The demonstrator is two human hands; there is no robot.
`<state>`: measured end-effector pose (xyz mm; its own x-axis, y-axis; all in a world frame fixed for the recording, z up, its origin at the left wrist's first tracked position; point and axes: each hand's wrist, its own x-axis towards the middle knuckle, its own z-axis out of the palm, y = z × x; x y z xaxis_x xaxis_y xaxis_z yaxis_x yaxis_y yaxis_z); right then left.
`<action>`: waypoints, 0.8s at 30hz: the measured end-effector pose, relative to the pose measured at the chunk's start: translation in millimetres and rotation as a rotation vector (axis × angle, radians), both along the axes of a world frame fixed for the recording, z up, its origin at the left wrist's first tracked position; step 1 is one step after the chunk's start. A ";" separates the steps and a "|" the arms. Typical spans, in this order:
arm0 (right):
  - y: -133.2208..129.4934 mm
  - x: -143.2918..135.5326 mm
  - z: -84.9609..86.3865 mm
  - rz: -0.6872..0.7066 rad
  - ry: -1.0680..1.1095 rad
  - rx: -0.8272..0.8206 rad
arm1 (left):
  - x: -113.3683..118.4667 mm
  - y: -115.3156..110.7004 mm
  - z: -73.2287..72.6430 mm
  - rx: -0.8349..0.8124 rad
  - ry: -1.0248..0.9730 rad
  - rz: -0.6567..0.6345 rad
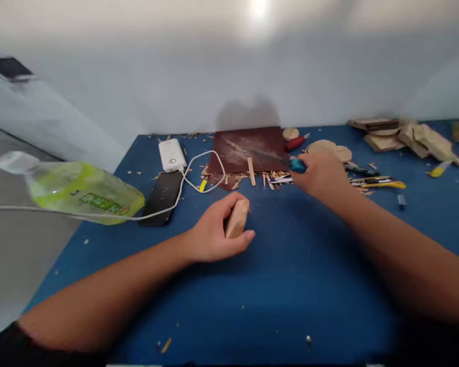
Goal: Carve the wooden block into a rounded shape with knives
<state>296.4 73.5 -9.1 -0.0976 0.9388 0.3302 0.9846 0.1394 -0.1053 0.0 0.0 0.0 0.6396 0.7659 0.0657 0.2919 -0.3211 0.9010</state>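
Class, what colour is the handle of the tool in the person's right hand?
Teal blue handle, gripped by the right hand; seen in the head view.

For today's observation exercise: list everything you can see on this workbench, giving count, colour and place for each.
wooden block: one, pale tan, centre, in the left hand
blue-handled tool: one, in the right hand
sandpaper sheet: one, dark brown, back centre
wood shavings: many, tan, by the sheet's front edge
power bank: one, white, back left
phone: one, black, left
bottle: one, green, left edge
wood pieces: several, tan, back right
table: one, blue
left hand: closed on the block
right hand: closed on the tool
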 end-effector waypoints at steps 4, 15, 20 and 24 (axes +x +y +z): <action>-9.2 -24.8 -14.9 0.201 0.051 -0.055 | 1.5 2.8 -7.4 0.063 -0.001 0.086; -12.6 -20.8 -34.8 0.319 0.205 -0.023 | -6.0 14.3 -34.0 0.040 -0.044 0.111; -14.7 -21.1 -37.1 0.344 0.297 0.010 | -8.0 19.9 -39.2 -0.047 -0.084 0.104; -18.6 -24.0 -37.8 0.323 0.421 -0.006 | -8.4 21.0 -39.1 -0.048 -0.092 0.121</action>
